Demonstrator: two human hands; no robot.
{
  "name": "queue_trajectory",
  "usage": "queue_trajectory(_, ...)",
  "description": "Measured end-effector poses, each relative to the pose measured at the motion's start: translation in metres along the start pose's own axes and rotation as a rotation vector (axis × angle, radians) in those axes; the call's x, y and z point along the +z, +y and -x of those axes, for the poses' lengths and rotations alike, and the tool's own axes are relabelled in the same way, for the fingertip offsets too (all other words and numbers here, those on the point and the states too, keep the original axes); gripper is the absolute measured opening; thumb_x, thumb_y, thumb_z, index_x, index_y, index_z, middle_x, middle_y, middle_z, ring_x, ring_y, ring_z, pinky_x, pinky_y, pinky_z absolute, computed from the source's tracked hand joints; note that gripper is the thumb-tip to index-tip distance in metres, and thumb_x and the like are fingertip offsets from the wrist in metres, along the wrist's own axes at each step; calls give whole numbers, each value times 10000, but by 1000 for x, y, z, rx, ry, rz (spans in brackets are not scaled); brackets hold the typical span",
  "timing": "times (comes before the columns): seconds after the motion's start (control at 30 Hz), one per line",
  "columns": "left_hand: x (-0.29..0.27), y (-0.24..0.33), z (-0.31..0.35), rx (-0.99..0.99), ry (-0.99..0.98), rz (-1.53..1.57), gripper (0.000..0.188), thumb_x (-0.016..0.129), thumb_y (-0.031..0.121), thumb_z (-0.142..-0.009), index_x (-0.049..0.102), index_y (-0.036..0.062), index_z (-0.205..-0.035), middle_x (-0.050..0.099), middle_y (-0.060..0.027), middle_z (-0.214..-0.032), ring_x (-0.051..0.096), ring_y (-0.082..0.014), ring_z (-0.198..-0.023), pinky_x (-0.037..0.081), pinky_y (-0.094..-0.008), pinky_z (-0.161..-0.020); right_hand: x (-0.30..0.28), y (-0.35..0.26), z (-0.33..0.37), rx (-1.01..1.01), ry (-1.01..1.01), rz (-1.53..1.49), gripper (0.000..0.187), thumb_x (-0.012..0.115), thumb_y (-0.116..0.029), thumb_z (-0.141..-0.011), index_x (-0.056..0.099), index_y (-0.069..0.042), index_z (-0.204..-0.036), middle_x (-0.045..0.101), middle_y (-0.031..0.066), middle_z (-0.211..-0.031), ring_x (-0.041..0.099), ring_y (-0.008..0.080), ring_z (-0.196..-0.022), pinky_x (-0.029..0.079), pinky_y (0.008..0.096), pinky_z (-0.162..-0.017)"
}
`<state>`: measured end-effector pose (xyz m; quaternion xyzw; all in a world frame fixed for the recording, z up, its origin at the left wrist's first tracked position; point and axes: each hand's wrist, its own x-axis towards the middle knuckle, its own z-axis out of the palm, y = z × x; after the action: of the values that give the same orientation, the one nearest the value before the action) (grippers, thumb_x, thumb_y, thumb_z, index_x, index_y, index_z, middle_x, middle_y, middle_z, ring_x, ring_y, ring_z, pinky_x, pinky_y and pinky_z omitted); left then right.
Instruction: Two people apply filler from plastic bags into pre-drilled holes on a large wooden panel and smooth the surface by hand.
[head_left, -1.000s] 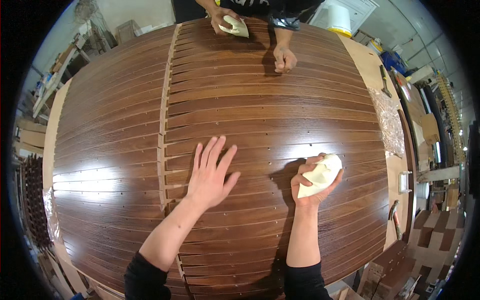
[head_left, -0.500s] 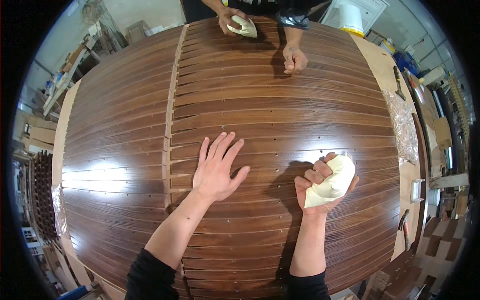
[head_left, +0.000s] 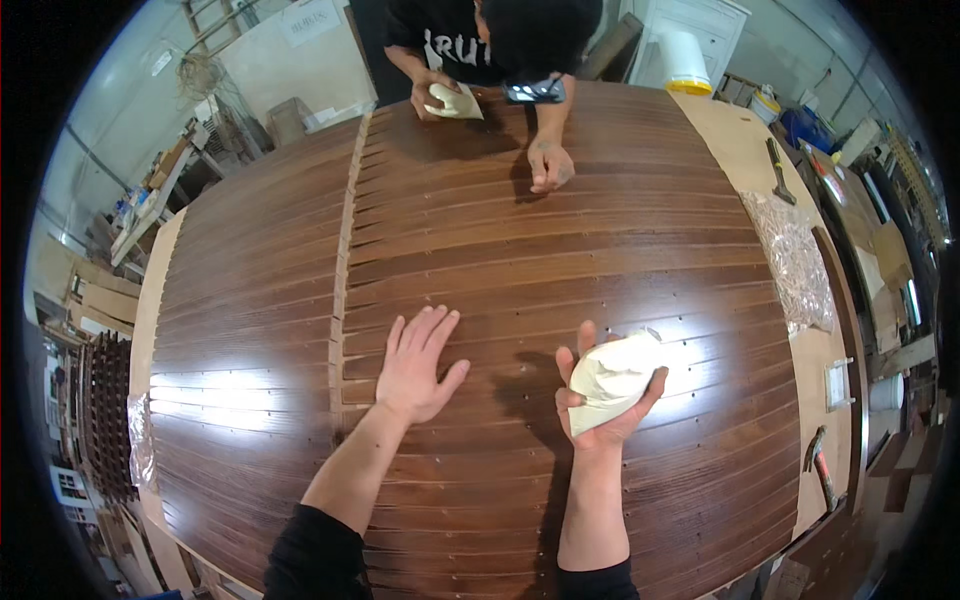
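Note:
Dark brown wooden slats, dotted with small holes, form a broad panel (head_left: pixel 470 500) beneath both my hands. My left hand (head_left: pixel 415 370) lies on it, fingers stretched out and thumb apart, holding nothing. In my right hand (head_left: pixel 604 432) is a soft pale yellow filled bag (head_left: pixel 616 372), raised above the slats with its pointed end toward me. My thumb and fingers cup its sides. Across the panel, a co-worker's hand (head_left: pixel 424 88) grips a similar pale bag (head_left: pixel 455 102). The co-worker's other hand (head_left: pixel 550 167) is curled low over the slats; whether it holds anything is hidden.
Along the right border lie a dark-handled tool (head_left: pixel 779 172), crumpled clear plastic (head_left: pixel 790 258), a small clear box (head_left: pixel 838 385) and a hammer (head_left: pixel 822 468). A light strip (head_left: pixel 346 225) divides the panel. A white bucket (head_left: pixel 684 62) stands at the far right.
My right hand has moved left with the bag, and its fingers have loosened around it. The view has tilted up, showing more of the co-worker, who leans over the far edge.

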<state>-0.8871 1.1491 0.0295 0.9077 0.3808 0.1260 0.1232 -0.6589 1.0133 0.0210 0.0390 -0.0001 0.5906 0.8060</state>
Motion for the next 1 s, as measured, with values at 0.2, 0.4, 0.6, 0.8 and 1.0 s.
queue_trajectory(0.2,4,-6,-4,29,44,-28,680,642,372,-962,410,128,-1553,435,-127,-1569,356,-317,-1494,209,-551,-1259,-20,0,5,22,-182,-55,762,587,-695,-942,454,-152,-1460,639,193,-1311,708,445,-1032,554,360,-510)
queue_trajectory(0.4,3,-4,-2,-8,22,-15,679,646,380,-957,419,136,-1548,442,-120,-1564,363,-311,-1489,204,-548,-1262,-20,2,1,56,-196,-27,742,588,-690,-949,458,-161,-1452,645,195,-1262,702,447,-1022,560,366,-517)
queue_trajectory(0.6,2,-11,0,10,67,6,661,643,410,-958,449,141,-1530,453,-116,-1554,374,-310,-1481,208,-557,-1258,11,8,-1,-25,-65,201,762,534,-724,-955,453,-170,-1472,633,184,-1289,609,514,-1185,609,414,-565)
queue_trajectory(0.8,6,-12,-2,15,64,9,627,631,425,-973,473,145,-1511,454,-115,-1550,360,-300,-1488,201,-556,-1263,27,-15,-36,-242,501,796,698,488,-715,-975,530,-157,-1392,686,97,-1164,712,233,-863,551,308,-502)
queue_trajectory(1.0,5,-14,-2,-4,26,31,630,630,406,-971,463,148,-1522,420,-118,-1583,337,-310,-1505,179,-536,-1282,34,-27,-67,-272,320,1652,642,709,-488,-966,557,-12,-1368,679,87,-1176,671,206,-1054,569,352,-831)
